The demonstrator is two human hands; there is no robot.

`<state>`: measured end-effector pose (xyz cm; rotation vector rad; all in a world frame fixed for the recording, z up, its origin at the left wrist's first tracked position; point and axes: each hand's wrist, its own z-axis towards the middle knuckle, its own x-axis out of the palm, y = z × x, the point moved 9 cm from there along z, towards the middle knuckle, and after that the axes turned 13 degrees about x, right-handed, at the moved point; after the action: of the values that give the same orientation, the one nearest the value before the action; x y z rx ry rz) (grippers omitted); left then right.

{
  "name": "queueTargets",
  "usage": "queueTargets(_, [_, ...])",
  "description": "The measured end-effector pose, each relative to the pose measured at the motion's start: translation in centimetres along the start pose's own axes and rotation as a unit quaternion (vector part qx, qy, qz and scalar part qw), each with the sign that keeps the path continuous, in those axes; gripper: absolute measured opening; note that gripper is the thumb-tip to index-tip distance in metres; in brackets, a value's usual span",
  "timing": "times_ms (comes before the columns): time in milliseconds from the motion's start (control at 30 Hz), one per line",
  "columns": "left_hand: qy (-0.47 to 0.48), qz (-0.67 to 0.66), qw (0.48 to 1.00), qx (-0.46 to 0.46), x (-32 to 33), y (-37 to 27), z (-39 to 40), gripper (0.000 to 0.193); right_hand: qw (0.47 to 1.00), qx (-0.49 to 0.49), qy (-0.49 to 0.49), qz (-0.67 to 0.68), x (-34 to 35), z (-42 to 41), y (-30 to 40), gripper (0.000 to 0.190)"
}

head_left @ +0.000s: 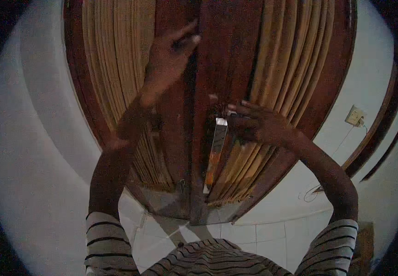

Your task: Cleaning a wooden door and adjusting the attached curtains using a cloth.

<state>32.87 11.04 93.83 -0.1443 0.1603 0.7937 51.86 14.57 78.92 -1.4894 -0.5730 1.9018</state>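
Observation:
Before me stands a dark reddish-brown wooden double door (228, 51), its two leaves meeting near the middle. My left hand (173, 57) is raised in front of the left leaf, fingers stretched upward and apart, with nothing plainly held. Beside a long narrow plate (216, 151) on the right leaf is my right hand (257, 120), its fingers pointing left. That plate shines at its top and looks orange lower down. Blur and shadow hide what the right fingertips touch, and a dark part lies beneath the palm.
Pleated tan curtains hang at the left (119, 51) and right (288, 58), fringed at the bottom. A wall socket (355, 115) with a plugged-in cord is on the right wall. Pale floor tiles (269, 234) lie below, and a brown wooden piece (364, 245) stands at lower right.

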Motion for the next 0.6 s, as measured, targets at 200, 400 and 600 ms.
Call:
queueTargets(200, [0.002, -0.009, 1.000, -0.019, 0.2, 0.2, -0.5, 0.039, 0.982, 0.094, -0.087, 0.136, -3.9, 3.2, -2.4, 0.068])
queueTargets(400, [0.016, -0.019, 0.998, -0.059, 0.5, 0.3, -0.6, 0.038, 0.999, -0.012, -0.044, -0.004, -3.9, 4.4, -1.1, 0.061])
queueTargets(600, [0.032, -0.009, 0.997, -0.071, 0.9, 0.1, -0.5, 0.039, 0.956, 0.151, -0.245, -0.045, -11.9, 6.0, -12.0, 0.078])
